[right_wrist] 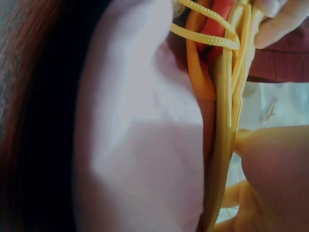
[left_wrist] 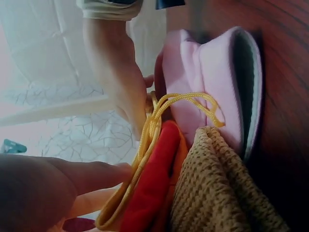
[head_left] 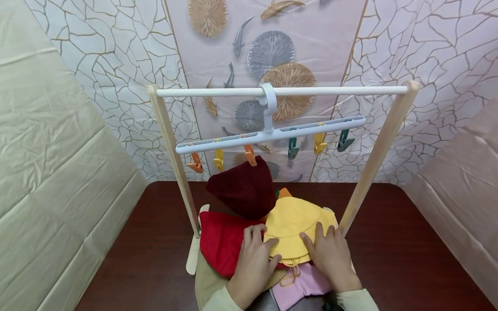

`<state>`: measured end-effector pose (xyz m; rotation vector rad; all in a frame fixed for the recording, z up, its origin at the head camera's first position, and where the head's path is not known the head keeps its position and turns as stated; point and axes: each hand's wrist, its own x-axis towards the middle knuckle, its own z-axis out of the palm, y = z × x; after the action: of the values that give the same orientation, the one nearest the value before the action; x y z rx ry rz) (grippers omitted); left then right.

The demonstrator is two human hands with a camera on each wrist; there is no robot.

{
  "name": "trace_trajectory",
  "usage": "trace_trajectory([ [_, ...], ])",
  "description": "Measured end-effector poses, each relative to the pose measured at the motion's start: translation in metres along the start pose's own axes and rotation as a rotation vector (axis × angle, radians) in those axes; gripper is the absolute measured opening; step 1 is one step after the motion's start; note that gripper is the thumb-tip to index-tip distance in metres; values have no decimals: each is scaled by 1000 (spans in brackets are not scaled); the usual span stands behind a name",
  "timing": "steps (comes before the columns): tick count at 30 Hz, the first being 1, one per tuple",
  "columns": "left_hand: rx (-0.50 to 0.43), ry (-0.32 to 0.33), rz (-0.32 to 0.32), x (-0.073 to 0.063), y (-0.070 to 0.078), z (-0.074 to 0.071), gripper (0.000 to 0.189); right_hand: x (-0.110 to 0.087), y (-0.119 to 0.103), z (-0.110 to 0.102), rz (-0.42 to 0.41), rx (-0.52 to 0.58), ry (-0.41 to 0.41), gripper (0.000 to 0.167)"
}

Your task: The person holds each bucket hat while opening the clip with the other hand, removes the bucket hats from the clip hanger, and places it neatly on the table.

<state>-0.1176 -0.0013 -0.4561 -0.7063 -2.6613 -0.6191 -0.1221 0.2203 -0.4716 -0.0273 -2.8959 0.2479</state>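
A yellow brimmed hat with a yellow cord lies on a pile of hats, between both hands. My left hand rests on its left edge, fingers spread; in the left wrist view the thumb is by the cord. On the right, my right hand touches the brim with loosely spread fingers. Beneath and around lie a red hat, a pink hat and a tan woven hat. A dark red hat hangs behind from an orange clip.
A wooden stand with a white rail straddles the pile. From it hangs a light blue clip hanger, tilted, with several orange, yellow and green clips. An orange piece pokes out behind the yellow hat. The tabletop is dark brown.
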Motion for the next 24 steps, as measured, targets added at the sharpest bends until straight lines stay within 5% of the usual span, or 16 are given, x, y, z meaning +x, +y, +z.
trace_trajectory([
  [5, 87, -63, 55, -3, -5, 0, 26, 2, 5, -1, -14, 55, -46, 69],
  [9, 1, -156, 41, 0, -10, -8, 26, 3, 7, -13, -18, 118, -132, 62],
  [12, -105, -148, 12, 6, -13, -19, 27, 3, 3, -27, -40, 140, -99, 54],
  [15, -245, -19, -4, 16, -14, -38, 27, 4, -11, -42, -86, 211, 17, 47],
  [21, -444, 412, 72, 50, -12, -80, 41, 26, -52, -73, -221, 546, 188, 47],
  [24, -474, 489, 36, 69, -10, -97, 54, 41, -72, -83, -276, 685, 216, 51],
])
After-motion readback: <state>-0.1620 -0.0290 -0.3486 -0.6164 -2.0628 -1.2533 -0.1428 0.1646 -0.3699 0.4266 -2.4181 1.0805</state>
